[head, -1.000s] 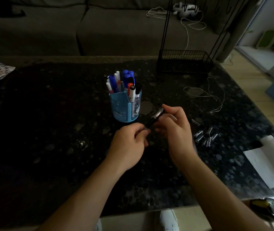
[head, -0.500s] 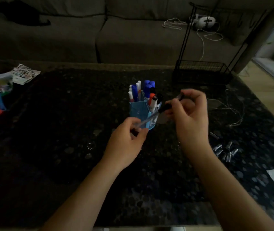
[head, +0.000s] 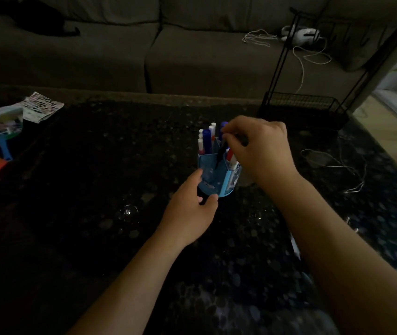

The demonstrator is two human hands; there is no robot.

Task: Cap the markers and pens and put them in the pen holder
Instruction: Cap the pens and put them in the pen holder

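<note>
Now right hand (head: 258, 146) grip pinches black pen (head: 219, 155) over pen holder (head: 213, 181); left hand (head: 190, 211) cups its base.

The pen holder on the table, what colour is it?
The pen holder is light blue, clearest in the head view.

Upright markers (head: 206, 139) crowd the rear of the pen holder (head: 210, 182), the right hand (head: 260, 151) with a black pen (head: 220, 154) over its top; open desk (head: 84, 201) stretches to its left, while a white cable (head: 333, 165) and wire rack (head: 301, 105) hem the right.
</note>
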